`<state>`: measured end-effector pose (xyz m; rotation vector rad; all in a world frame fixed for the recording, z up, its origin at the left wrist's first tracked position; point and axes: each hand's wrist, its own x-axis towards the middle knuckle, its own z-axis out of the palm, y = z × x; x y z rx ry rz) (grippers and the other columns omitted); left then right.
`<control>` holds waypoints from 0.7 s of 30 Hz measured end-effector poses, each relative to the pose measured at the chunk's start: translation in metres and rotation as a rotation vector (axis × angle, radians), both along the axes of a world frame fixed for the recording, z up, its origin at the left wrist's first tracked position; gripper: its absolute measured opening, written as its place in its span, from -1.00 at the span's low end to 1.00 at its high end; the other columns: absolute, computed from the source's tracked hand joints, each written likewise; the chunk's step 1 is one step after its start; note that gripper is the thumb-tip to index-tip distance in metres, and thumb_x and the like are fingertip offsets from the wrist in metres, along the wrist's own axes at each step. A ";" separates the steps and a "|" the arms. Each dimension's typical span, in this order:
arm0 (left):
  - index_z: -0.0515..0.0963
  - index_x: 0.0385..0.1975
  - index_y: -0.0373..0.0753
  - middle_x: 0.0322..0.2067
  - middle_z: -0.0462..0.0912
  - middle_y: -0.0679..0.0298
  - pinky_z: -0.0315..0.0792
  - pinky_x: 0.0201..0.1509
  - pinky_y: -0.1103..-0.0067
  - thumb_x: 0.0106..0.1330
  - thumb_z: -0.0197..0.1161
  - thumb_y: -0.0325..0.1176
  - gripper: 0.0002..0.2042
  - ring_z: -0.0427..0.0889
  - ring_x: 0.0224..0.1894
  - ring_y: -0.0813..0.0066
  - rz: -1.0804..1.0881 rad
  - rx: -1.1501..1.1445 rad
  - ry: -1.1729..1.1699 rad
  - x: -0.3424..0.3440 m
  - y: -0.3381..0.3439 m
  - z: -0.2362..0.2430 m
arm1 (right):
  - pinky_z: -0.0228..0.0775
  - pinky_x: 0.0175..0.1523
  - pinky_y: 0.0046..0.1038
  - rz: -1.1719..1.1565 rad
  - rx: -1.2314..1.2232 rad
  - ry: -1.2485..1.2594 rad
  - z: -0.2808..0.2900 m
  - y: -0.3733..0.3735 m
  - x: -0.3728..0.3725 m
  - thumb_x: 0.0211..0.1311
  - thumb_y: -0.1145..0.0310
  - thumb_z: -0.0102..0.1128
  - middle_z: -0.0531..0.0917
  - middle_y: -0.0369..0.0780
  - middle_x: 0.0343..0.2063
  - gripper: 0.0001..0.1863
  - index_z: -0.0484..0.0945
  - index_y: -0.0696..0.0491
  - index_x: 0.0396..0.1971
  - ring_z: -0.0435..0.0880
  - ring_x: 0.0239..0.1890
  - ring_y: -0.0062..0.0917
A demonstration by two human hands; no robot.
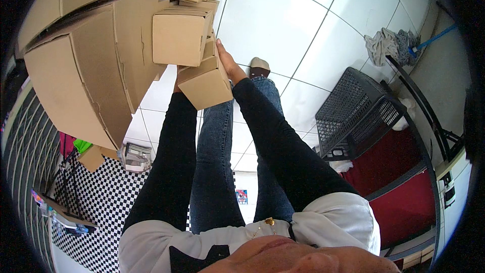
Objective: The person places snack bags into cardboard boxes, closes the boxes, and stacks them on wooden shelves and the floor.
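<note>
Between my two hands is a small brown cardboard box [207,87], tilted, at the foot of a stack. My right hand [230,64] lies along its right side, fingers stretched forward against the cardboard. On the opposite side my left hand [177,82] presses on the box, with its fingers mostly hidden behind it. Just beyond and above, another closed cardboard box [179,38] juts out of the stack. Larger cardboard boxes [76,81] are piled up to the left of my hands.
White floor tiles [283,25] stretch ahead and to the right. A black plastic crate [353,116] stands at right, beside a dark red surface [394,172]. Farther off lies a grey mop [386,45]. A black-and-white checkered mat [101,207] and a metal lattice [25,136] are at left.
</note>
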<state>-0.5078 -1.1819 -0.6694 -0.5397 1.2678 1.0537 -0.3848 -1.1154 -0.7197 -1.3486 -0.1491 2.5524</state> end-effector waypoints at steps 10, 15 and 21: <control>0.40 -0.03 -0.27 -0.11 0.52 0.15 0.44 -0.05 0.32 0.31 -0.19 0.01 -0.52 0.51 -0.08 0.23 -0.022 -0.043 0.056 -0.026 -0.017 0.009 | 0.37 0.08 -0.39 -0.090 0.054 0.006 -0.046 -0.037 -0.019 0.29 -0.21 -0.44 0.39 -0.08 0.06 -0.28 0.03 0.04 0.25 0.48 0.01 -0.39; 0.40 -0.04 -0.27 -0.12 0.53 0.15 0.45 -0.07 0.32 0.31 -0.19 0.00 -0.53 0.52 -0.10 0.23 -0.033 -0.057 0.069 -0.033 -0.026 0.013 | 0.32 0.12 -0.40 -0.113 0.009 -0.023 -0.040 -0.044 -0.025 0.28 -0.22 -0.44 0.32 -0.11 0.11 -0.27 -0.03 0.02 0.27 0.43 0.04 -0.40; 0.42 -0.05 -0.26 -0.14 0.54 0.15 0.46 -0.09 0.33 0.31 -0.19 -0.01 -0.54 0.53 -0.12 0.23 -0.043 -0.076 0.049 -0.020 -0.032 0.033 | 0.20 0.18 -0.40 -0.083 0.108 -0.109 -0.051 -0.070 -0.007 0.28 -0.22 -0.41 0.21 -0.13 0.18 -0.24 -0.06 0.05 0.28 0.33 0.11 -0.41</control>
